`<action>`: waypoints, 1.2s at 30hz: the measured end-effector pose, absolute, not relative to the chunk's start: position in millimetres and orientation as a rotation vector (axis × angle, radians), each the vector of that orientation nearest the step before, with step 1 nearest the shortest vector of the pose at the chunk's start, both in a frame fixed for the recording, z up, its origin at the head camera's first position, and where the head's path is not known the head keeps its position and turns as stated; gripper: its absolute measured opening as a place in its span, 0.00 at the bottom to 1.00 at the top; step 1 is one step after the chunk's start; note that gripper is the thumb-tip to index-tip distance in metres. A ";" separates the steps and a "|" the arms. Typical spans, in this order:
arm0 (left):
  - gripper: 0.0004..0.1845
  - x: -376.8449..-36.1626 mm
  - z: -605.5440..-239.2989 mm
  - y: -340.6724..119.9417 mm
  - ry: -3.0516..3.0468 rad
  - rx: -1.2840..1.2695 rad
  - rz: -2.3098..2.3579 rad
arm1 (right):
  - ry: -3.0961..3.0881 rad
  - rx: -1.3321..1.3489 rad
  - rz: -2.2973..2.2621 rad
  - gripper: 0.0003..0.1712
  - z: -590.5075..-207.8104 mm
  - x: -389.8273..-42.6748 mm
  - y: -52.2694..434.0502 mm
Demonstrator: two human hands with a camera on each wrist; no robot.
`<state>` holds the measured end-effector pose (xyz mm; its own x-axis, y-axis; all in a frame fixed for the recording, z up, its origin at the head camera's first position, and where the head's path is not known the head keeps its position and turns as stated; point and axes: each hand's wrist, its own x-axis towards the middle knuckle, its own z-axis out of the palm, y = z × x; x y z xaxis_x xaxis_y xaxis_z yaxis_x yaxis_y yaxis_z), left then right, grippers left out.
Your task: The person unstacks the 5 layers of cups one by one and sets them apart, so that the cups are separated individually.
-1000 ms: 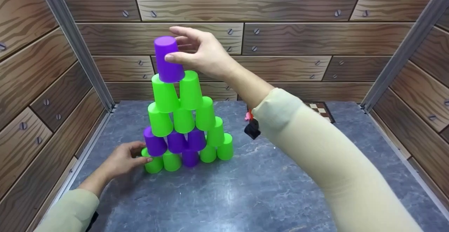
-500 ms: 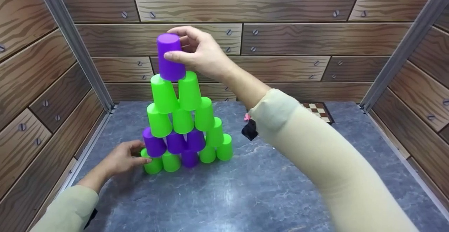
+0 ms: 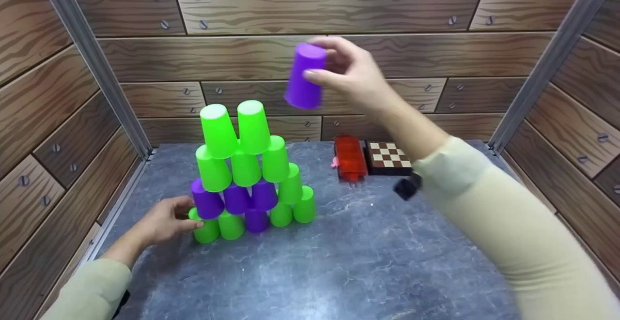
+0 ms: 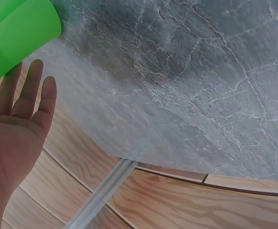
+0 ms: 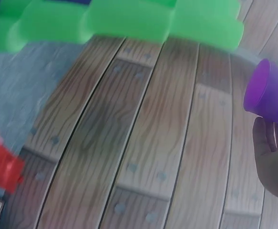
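Carries a purple, tapered, plastic-looking cup [image 3: 301, 90] clear of the stepped stack of green and purple cups [image 3: 246, 169], gripped rim-down between thumb and fingers of the bare right hand [image 3: 356, 75], in mid-air above and to the right of the stack. Half a second earlier, held that same cup over the stack's summit; now leaves two bright green, tapered, plastic-looking cups [image 3: 219, 133] as the stack's highest row, seemingly undisturbed. Means, judging by this, a stack of four rows without a single cup at its peak. Touches, at the stack's lower left corner, a green, tapered base cup [image 3: 207, 233] with the bare left hand [image 3: 162, 220], using mostly straight fingers and a thumb at its front, apparently for steadiness. Also brings into fuller view, behind and right of the stack, a translucent red case [image 3: 349, 158] beside a brown-and-cream chequered board [image 3: 387, 155]
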<state>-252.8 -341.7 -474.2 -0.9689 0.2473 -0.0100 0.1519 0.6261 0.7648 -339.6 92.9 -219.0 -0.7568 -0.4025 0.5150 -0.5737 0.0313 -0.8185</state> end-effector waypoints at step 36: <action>0.29 -248.3 -472.5 -337.6 2.715 0.268 1.259 | -2.571 0.209 1.647 0.43 -438.6 -349.4 367.4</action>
<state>-248.3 -337.6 -472.5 -0.9747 0.2178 -0.0494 0.1030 0.6348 0.7658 -349.4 367.4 -438.6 -0.9873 -0.0710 0.1419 -0.1586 0.4126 -0.8970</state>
